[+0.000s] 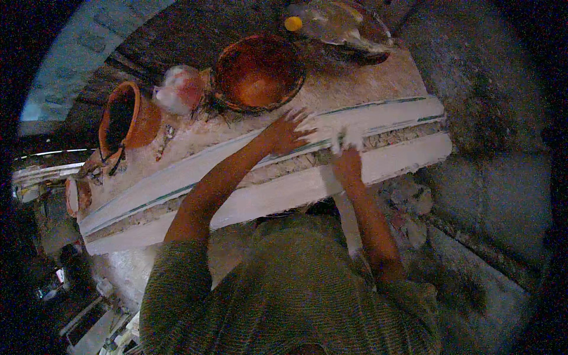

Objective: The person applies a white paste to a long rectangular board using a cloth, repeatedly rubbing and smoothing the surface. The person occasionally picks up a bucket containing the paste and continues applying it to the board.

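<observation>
Olive ribbed shirt (290,284) fills the near foreground, and from where I stand both bare forearms reach out of it over a tan work ledge (378,74). Farthest left, a clay pot (148,125) lies tipped with its dark mouth turned sideways; next comes a white-and-pink bundle (180,89), then a glazed brown bowl (257,77) just beyond the left hand (284,135). That hand is spread out over the ledge's pale band, fingers splayed toward the right, with nothing visible in it. Right of it, the right hand (348,165) looks curled around a pale blurred object (345,139), which pokes out past the fingers, away from the body; the blur hides what it is.

What matters is the slant: the ledge's long axis climbs from lower left to upper right, and its rough grooved strip (384,139) follows that line. The pale object sits by this strip, nearer the right hand, with the left hand a short way to its left. Beyond, at upper right, lies a yellow ball (293,23).
</observation>
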Tool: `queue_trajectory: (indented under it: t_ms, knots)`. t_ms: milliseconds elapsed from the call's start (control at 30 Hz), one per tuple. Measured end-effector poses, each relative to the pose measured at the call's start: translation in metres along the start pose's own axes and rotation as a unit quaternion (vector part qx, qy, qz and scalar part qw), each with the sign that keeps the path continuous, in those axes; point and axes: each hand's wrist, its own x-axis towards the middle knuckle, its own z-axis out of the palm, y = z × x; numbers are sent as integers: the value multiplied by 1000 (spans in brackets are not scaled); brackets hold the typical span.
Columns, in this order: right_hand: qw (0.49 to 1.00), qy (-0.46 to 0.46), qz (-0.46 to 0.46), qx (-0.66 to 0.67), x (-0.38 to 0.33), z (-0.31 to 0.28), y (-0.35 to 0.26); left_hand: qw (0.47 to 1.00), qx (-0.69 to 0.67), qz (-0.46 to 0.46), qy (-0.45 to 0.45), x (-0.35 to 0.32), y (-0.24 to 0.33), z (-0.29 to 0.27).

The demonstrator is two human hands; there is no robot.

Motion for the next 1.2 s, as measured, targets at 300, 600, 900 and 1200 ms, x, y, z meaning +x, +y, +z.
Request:
queue_trajectory:
  t_ms: [300,600,900,1200]
  knots:
    - [971,-45,-223,-79,9,54,-92,984,-21,-148,-92,-219,13,-45]
    - [972,49,-95,-208,45,29,-45,995,-29,-88,-35,-250,6,-44]
    - [992,-63,-12,-106,31,8,-32,996,-6,-41,-75,-193,-6,-42]
    - [983,-42,-166,64,-10,88,-65,991,9,8,-130,-165,29,-39]
